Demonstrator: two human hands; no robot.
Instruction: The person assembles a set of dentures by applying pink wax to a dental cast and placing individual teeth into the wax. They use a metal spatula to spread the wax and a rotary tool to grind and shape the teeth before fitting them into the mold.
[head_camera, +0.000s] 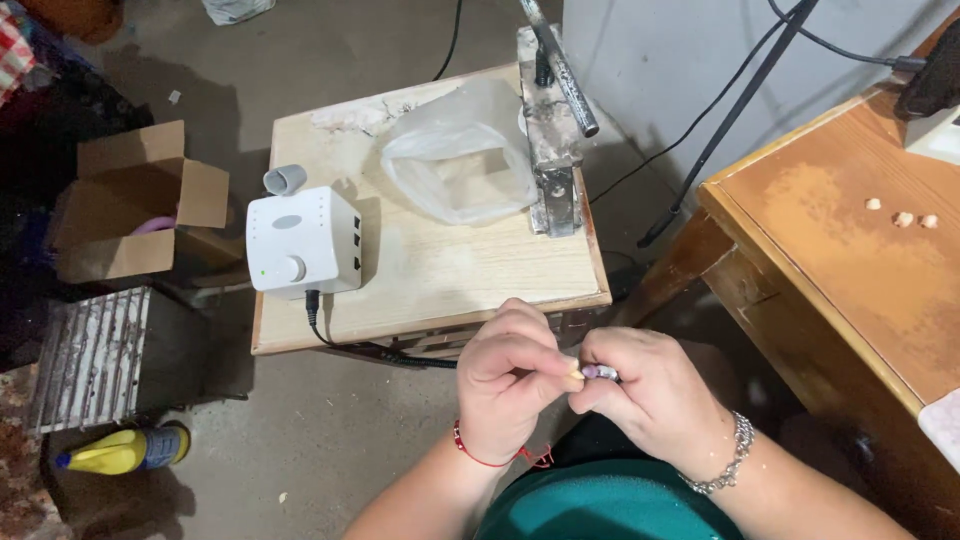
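Left hand (515, 385) is curled tight, pinching a small pale bead-like piece (573, 377) at its fingertips, and the right hand (645, 395) is closed around a slim rotary tool (603, 373) whose purple-and-silver tip sits right against that piece. Looks to me like the grinding or shaping step is in hand, held up in front of the lap, just off the front edge of the small wooden tabletop (470, 275). My guess is any further work on it calls for a steady pinch, since the piece is tiny and mostly hidden by fingers. On the tabletop there's a white control box (300, 240) with a dial, cable running toward the hands, and a crumpled clear plastic bag (462, 165) beside it. Open brown cardboard box (135, 205) sits on the floor to the left, and a yellow bottle (125, 450) with a blue cap lies lower down. Three more pale pieces (902, 217) rest on the side table (850, 260) at right.
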